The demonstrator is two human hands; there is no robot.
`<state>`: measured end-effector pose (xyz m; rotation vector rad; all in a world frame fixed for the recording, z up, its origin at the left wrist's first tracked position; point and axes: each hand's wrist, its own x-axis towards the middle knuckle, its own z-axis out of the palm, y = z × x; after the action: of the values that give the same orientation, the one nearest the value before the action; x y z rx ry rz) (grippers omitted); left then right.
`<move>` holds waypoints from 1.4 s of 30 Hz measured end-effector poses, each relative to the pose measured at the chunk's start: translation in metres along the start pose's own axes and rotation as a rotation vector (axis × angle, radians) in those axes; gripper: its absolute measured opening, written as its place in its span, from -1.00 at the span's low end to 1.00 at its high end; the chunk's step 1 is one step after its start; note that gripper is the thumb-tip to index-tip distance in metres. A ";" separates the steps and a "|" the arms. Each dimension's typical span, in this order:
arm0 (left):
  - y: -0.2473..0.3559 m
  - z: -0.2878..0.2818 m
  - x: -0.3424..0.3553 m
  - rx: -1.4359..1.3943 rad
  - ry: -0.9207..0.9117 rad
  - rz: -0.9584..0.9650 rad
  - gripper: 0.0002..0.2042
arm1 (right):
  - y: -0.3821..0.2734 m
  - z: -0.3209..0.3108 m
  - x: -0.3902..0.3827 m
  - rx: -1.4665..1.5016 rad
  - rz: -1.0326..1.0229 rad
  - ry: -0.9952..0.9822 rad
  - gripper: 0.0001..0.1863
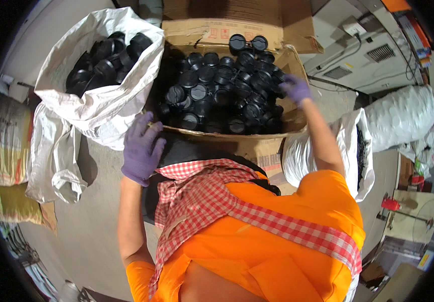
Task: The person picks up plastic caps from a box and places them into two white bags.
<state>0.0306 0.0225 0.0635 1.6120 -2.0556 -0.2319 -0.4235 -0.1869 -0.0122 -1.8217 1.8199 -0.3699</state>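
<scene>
Many black round plastic caps (pixel 206 74), some joined in pairs, fill an open cardboard box (pixel 217 135) in front of me. My left hand (pixel 143 148), in a purple glove, is at the box's near left corner beside a white woven sack (pixel 104 103). Its fingers are apart, with no cap visible in them. My right hand (pixel 297 89), gloved the same way, reaches to the box's right side. Its fingers are partly stretched out towards the caps at that edge; their tips are slightly blurred. Whether they touch a cap, I cannot tell.
Black curved parts (pixel 107 59) lie inside the left sack. At the right stand another white sack (pixel 302 156) with dark contents and a full translucent bag (pixel 403 118). Behind the box is a grey cabinet (pixel 342 55) with cables. Stacked sacks (pixel 8 136) line the far left.
</scene>
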 end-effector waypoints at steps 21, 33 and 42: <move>0.042 0.075 0.025 -1.873 0.050 -0.958 -0.58 | -0.204 0.134 -0.108 -0.072 -0.623 -0.075 -0.66; 0.010 0.041 -0.022 -1.145 -0.362 -0.902 -0.53 | -0.201 0.139 -0.101 0.203 -1.405 -0.205 -0.71; 0.027 0.001 -0.013 -0.915 -0.196 -0.244 -0.48 | -0.224 0.108 -0.099 0.539 -0.369 -1.498 -0.87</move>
<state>0.0090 0.0424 0.0709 1.2453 -1.4824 -1.2479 -0.1822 -0.0826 0.0389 -1.3010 0.3013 0.3276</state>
